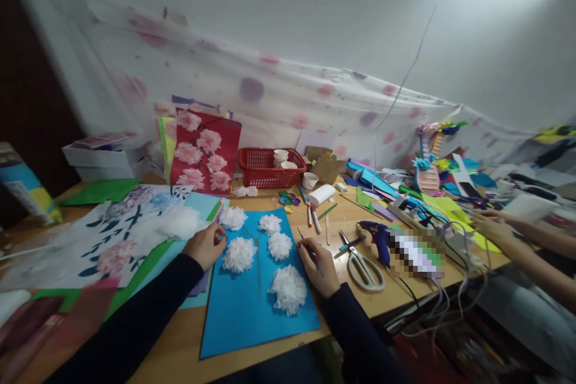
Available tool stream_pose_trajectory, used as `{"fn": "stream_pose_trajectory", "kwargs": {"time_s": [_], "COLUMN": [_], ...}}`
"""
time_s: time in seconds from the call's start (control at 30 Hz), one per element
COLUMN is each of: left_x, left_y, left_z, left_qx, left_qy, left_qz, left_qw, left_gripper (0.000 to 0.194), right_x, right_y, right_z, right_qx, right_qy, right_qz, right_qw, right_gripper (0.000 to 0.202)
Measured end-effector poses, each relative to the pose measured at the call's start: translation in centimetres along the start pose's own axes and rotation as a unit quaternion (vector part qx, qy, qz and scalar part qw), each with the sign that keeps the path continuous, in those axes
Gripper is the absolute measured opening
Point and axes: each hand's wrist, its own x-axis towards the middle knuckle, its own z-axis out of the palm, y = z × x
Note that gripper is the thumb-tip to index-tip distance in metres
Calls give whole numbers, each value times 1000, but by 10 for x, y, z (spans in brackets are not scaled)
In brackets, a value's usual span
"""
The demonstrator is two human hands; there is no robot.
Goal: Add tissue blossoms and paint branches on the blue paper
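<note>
A blue sheet (245, 318) lies on the table in front of me, with several fluffy white paper flowers (288, 290) on it. Thin grey painted stem lines (258, 261) run between the flowers. My right hand (318, 269) is at the sheet's right edge, closed around a thin paintbrush (318, 267) whose tip points up and left. At the left edge, my left hand (206, 247) has its fingers curled together, close to the upper-left flowers; what they pinch, if anything, is hidden.
Scissors (365, 270) and a blue glue gun (380, 240) lie to the right. Behind are small paint pots (288, 199), markers (314, 221), a red basket (270, 177) and a red flower picture (207, 153). Another person's hands (492, 228) are at the far right.
</note>
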Motion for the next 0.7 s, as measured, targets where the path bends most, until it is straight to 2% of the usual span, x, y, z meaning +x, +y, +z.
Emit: {"fn": "stream_pose_trajectory", "kwargs": {"time_s": [0.17, 0.4, 0.57, 0.7], "left_x": [0, -3, -8, -9], "left_y": [1, 7, 12, 13], "left_z": [4, 1, -3, -6], "left_qx": [22, 80, 135, 161], "left_qy": [5, -22, -32, -51], "left_qz": [3, -12, -31, -24], "left_qw": [1000, 996, 990, 985], "left_gripper": [19, 28, 43, 48], "right_x": [1, 2, 1, 0], "right_y": [1, -2, 0, 2], "right_z": [0, -1, 1, 1], "right_qx": [2, 13, 11, 14], "right_qy": [7, 16, 12, 8], "right_qz": [-9, 2, -9, -25], "right_qw": [1000, 1000, 1000, 1000], "right_gripper": [18, 27, 17, 8]}}
